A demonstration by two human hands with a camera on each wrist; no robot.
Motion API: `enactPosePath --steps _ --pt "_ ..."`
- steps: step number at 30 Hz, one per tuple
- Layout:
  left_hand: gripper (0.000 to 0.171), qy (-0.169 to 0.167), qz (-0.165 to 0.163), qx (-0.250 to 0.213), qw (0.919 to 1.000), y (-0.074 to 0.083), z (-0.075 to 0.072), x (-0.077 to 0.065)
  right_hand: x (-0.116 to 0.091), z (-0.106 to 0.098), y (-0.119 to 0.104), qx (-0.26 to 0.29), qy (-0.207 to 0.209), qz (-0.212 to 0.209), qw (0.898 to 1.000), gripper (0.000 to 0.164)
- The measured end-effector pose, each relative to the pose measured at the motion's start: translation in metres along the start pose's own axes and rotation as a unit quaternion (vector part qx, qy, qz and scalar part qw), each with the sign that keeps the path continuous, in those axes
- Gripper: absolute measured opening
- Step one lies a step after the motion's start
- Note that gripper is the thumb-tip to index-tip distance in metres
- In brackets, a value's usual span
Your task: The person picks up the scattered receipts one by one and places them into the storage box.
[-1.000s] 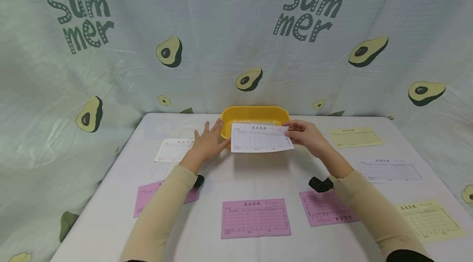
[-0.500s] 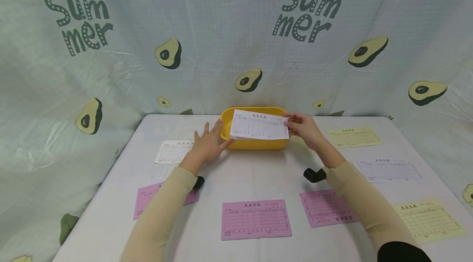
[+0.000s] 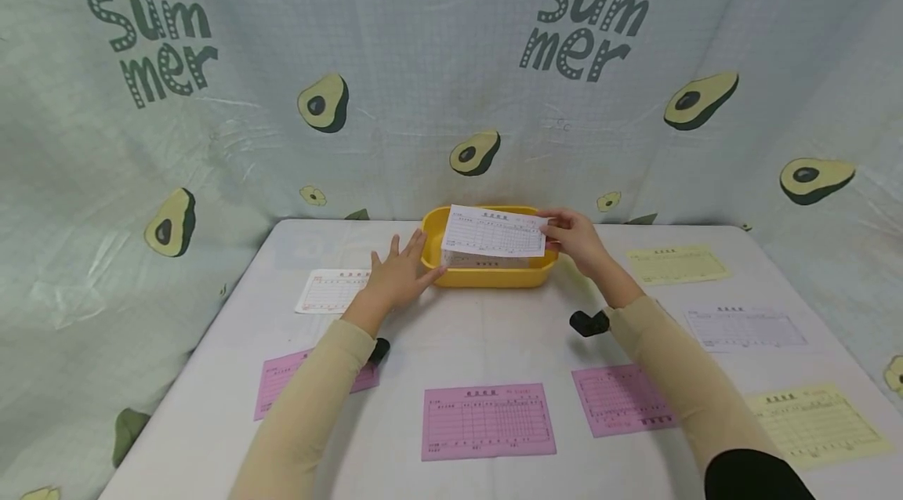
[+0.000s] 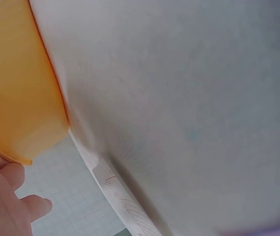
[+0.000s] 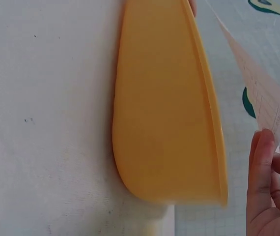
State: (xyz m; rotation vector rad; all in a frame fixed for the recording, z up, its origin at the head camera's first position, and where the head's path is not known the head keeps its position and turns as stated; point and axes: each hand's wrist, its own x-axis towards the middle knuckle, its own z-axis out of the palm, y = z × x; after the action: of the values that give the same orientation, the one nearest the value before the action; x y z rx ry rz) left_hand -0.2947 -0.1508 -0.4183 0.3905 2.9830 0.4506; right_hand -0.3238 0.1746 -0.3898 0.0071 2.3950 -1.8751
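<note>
My right hand (image 3: 574, 241) pinches the right end of a white printed form slip (image 3: 494, 232) between thumb and fingers. The slip is tilted over the yellow plastic basket (image 3: 487, 278); in the right wrist view the slip (image 5: 265, 93) stands beyond the basket's rim. Below it, another paper (image 3: 487, 261) shows inside the basket. My left hand (image 3: 397, 277) touches the basket's left end, its fingers spread. In the left wrist view, fingertips (image 4: 12, 172) of that hand lie at the yellow rim.
Pink slips (image 3: 489, 422) lie along the front of the white table. A white slip with red print (image 3: 331, 291) is at the left. On the right lie yellow slips (image 3: 677, 265) and a white-lilac slip (image 3: 744, 327). A printed curtain (image 3: 395, 38) hangs behind.
My right hand has moved the white slip back and slightly left, from in front of the basket to over it. The left hand has stayed at the basket's left end.
</note>
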Motion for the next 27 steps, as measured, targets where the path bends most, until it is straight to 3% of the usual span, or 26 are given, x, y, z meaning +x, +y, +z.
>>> enactPosePath --steps 19,27 --pt "0.090 0.001 0.007 0.019 0.9998 0.000 0.001 -0.003 0.021 0.018 -0.001 -0.068 -0.037 -0.016 0.997 0.035" --pt "0.089 0.004 0.007 0.023 0.9997 0.001 0.001 -0.002 0.024 0.023 -0.001 -0.096 -0.029 -0.023 0.995 0.035"
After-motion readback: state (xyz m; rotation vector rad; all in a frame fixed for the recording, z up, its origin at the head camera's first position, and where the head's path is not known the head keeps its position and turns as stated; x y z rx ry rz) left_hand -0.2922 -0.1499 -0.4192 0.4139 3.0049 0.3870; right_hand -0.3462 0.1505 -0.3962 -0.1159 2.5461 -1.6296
